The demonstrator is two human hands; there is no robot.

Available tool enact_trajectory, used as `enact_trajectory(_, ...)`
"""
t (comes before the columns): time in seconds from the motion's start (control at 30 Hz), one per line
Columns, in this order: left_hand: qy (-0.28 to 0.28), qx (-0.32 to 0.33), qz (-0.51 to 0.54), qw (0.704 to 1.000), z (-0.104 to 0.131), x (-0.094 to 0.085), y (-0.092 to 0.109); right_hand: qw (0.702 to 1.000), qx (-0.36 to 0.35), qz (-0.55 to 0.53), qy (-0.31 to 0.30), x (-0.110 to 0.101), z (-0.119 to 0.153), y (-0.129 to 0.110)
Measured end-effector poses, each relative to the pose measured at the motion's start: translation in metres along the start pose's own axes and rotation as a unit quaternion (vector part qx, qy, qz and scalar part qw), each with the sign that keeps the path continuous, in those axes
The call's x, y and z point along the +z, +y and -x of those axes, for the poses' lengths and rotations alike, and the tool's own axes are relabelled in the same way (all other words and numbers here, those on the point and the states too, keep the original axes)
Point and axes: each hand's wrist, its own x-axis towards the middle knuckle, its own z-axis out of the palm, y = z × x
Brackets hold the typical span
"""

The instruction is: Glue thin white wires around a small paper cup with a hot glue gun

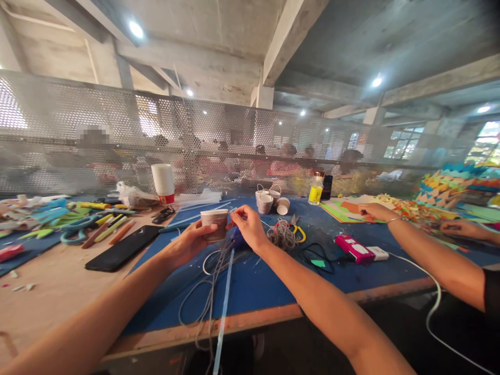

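Note:
My left hand [194, 238] is wrapped round a small paper cup [214, 223], held upright above the blue mat [269, 284]. Grey-brown cord seems to cover the cup's side below its white rim. Close to the cup's right edge, my right hand [247, 225] is closed in a pinch; what lies between the fingertips is too small to tell. Strands of grey cord [213, 291] hang below the cup and over the table's front edge, beside a pale blue strip [226, 302]. A dark blue object [239, 238] is partly hidden behind my right hand.
Several small cups [265, 202] stand behind, with tangled cord [283, 235] and yellow-handled scissors [300, 233] nearby. A black phone [123, 249], teal scissors [76, 229] and a paper-cup stack [163, 182] lie left. Right are a glue bottle [315, 190], a pink box [353, 248] and a co-worker's arm [433, 250].

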Motion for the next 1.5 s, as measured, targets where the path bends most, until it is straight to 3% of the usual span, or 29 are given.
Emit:
enact_trajectory(0.97, -0.038, -0.008, 0.013, 0.999, 0.0023, -0.0018, 0.0024, 0.997, 0.04, -0.068, -0.016, 0.0018, 0.0011, -0.0045)
enact_trajectory(1.27, -0.004, -0.025, 0.023, 0.999, 0.0002, -0.0069, -0.0008, 0.993, 0.069, -0.095, -0.022, 0.0026, -0.0013, 0.0007)
enact_trajectory(1.5, 0.013, -0.026, 0.036, 0.999, 0.0012, 0.0008, 0.0012, 0.991, 0.078, -0.107, -0.022, 0.003, -0.0012, 0.0008)
